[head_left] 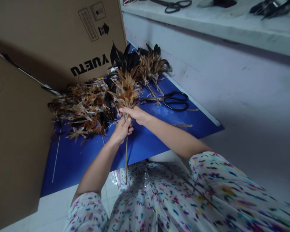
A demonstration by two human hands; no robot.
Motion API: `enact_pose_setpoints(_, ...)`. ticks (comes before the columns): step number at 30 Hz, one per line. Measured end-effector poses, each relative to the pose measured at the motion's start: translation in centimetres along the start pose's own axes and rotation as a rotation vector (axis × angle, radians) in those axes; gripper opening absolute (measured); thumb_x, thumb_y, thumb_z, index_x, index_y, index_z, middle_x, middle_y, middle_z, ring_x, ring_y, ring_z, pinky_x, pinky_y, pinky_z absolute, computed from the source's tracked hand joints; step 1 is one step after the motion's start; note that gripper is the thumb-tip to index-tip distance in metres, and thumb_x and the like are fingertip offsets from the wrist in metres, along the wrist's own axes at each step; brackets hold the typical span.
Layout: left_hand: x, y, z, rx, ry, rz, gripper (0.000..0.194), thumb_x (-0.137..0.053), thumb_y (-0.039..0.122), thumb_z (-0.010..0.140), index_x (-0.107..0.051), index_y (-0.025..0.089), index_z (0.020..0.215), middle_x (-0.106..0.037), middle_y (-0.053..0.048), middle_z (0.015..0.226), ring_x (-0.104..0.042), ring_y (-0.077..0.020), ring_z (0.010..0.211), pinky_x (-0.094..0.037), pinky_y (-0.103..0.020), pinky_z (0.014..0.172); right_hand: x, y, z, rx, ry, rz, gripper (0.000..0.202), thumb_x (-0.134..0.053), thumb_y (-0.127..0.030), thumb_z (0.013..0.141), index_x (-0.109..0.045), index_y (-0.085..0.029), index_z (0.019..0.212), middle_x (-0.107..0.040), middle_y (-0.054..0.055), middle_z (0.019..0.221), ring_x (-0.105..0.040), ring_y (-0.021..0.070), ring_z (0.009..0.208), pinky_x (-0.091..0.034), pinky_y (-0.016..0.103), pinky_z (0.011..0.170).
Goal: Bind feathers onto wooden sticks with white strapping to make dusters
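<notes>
A bundle of brown and black feathers (127, 85) is fixed around a thin stick (126, 161), which points down toward my lap. My left hand (122, 128) is closed around the stick just below the feathers. Right above it, my right hand (136, 114) pinches at the base of the feathers, its fingers wrapped there. To the left spreads a loose pile of brown feathers (84, 106) on the blue table (74, 164). Black-handled scissors (175, 100) lie to the right of my hands, beside a second feather bunch (151, 64) with stems.
Large cardboard boxes (50, 35) stand at the left and back. A pale wall (195, 74) borders the right side, below a white ledge (215, 22) holding another pair of scissors (175, 6) and dark items. A thin white strip (56, 154) lies at the table's left.
</notes>
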State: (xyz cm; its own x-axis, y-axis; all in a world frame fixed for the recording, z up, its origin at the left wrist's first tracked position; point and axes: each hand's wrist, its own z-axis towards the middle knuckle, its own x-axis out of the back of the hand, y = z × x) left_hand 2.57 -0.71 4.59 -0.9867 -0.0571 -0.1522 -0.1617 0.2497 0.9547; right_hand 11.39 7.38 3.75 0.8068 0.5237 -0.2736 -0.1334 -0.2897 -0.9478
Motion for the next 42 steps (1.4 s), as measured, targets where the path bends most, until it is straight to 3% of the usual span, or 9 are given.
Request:
enact_pose_setpoints(5, 0.9, 0.8, 0.1, 0.062, -0.11, -0.129, 0.018, -0.062, 0.028, 0.078, -0.059, 0.011, 0.084, -0.066, -0.008, 0.076, -0.062, -0.0135, 0.061, -0.051, -0.025, 0.058, 0.0, -0.5, -0.9, -0.054, -0.074, 0.02, 0.03, -0.057, -0.044, 0.084, -0.062, -0.016, 0.075, -0.054, -0.002, 0.044, -0.038, 0.0067, 0.028, -0.026, 0.02, 0.026)
enact_pose_setpoints(8, 1.9, 1.1, 0.6, 0.158, -0.186, -0.299, 0.021, -0.056, 0.029, 0.079, -0.063, 0.011, 0.087, -0.07, -0.011, 0.08, -0.067, -0.0181, 0.068, -0.055, -0.032, 0.071, 0.2, -0.4, -0.8, -0.031, -0.109, 0.079, 0.029, -0.056, -0.043, 0.084, -0.062, -0.016, 0.077, -0.053, -0.003, 0.04, -0.036, 0.0068, 0.026, -0.026, 0.018, 0.024)
enact_pose_setpoints(14, 3.1, 0.3, 1.8, 0.237, -0.25, -0.404, 0.027, -0.052, 0.035, 0.085, -0.065, 0.012, 0.089, -0.07, -0.012, 0.078, -0.067, -0.0209, 0.069, -0.055, -0.037, 0.076, 0.6, 0.6, -0.1, -0.062, -0.16, 0.155, 0.032, -0.058, -0.046, 0.083, -0.063, -0.015, 0.084, -0.051, -0.004, 0.038, -0.036, 0.0074, 0.026, -0.031, 0.017, 0.026)
enact_pose_setpoints(18, 3.1, -0.4, 2.3, 0.25, -0.272, -0.427, 0.027, -0.051, 0.035, 0.089, -0.064, 0.011, 0.082, -0.063, -0.008, 0.068, -0.061, -0.0163, 0.06, -0.054, -0.034, 0.072, 0.7, 0.3, -0.2, -0.066, -0.261, 0.216, 0.03, -0.054, -0.043, 0.087, -0.062, -0.014, 0.083, -0.054, -0.003, 0.042, -0.04, 0.0075, 0.029, -0.034, 0.017, 0.029)
enact_pose_setpoints(22, 2.8, -0.8, 2.4, 0.242, -0.375, -0.466, 0.026, -0.057, 0.036, 0.087, -0.059, 0.014, 0.074, -0.051, -0.001, 0.06, -0.052, -0.0113, 0.054, -0.054, -0.031, 0.068, 0.8, 0.4, -0.1, -0.058, -0.281, 0.238, 0.028, -0.057, -0.039, 0.086, -0.065, -0.012, 0.082, -0.062, 0.0, 0.058, -0.049, 0.0061, 0.041, -0.04, 0.016, 0.036)
enact_pose_setpoints(28, 2.7, -0.6, 1.7, 0.221, -0.368, -0.38, 0.026, -0.069, 0.033, 0.078, -0.062, 0.011, 0.089, -0.063, -0.009, 0.081, -0.059, -0.014, 0.065, -0.047, -0.022, 0.051, 1.3, 1.1, 0.3, -0.005, -0.347, 0.155, 0.033, -0.059, -0.043, 0.085, -0.07, -0.012, 0.091, -0.069, 0.002, 0.073, -0.051, 0.0047, 0.047, -0.042, 0.015, 0.042)
enact_pose_setpoints(32, 2.6, -0.2, 1.1, 0.198, -0.388, -0.392, 0.025, -0.071, 0.03, 0.078, -0.059, 0.011, 0.087, -0.055, -0.003, 0.071, -0.039, -0.0028, 0.046, -0.029, -0.013, 0.04, 1.4, 1.1, 0.4, 0.054, -0.4, 0.2, 0.028, -0.064, -0.039, 0.082, -0.07, -0.011, 0.088, -0.071, 0.006, 0.085, -0.064, 0.0105, 0.074, -0.051, 0.018, 0.064)
enact_pose_setpoints(35, 2.8, 0.1, 0.7, 0.21, -0.407, -0.389, 0.026, -0.073, 0.03, 0.077, -0.059, 0.011, 0.088, -0.043, 0.004, 0.063, -0.031, -0.0007, 0.044, -0.027, -0.012, 0.04, 1.4, 1.2, 0.6, 0.052, -0.465, 0.24, 0.027, -0.065, -0.037, 0.081, -0.071, -0.011, 0.089, -0.071, 0.007, 0.092, -0.064, 0.0134, 0.086, -0.051, 0.021, 0.074)
enact_pose_setpoints(42, 3.2, 0.5, 0.2, 0.188, -0.35, -0.317, 0.028, -0.073, 0.031, 0.076, -0.057, 0.011, 0.088, -0.031, 0.008, 0.057, -0.024, -0.0009, 0.042, -0.021, -0.012, 0.039, 0.7, 1.2, 1.0, 0.008, -0.517, 0.204, 0.031, -0.063, -0.04, 0.083, -0.071, -0.011, 0.09, -0.069, 0.004, 0.082, -0.059, 0.0091, 0.072, -0.046, 0.018, 0.063)
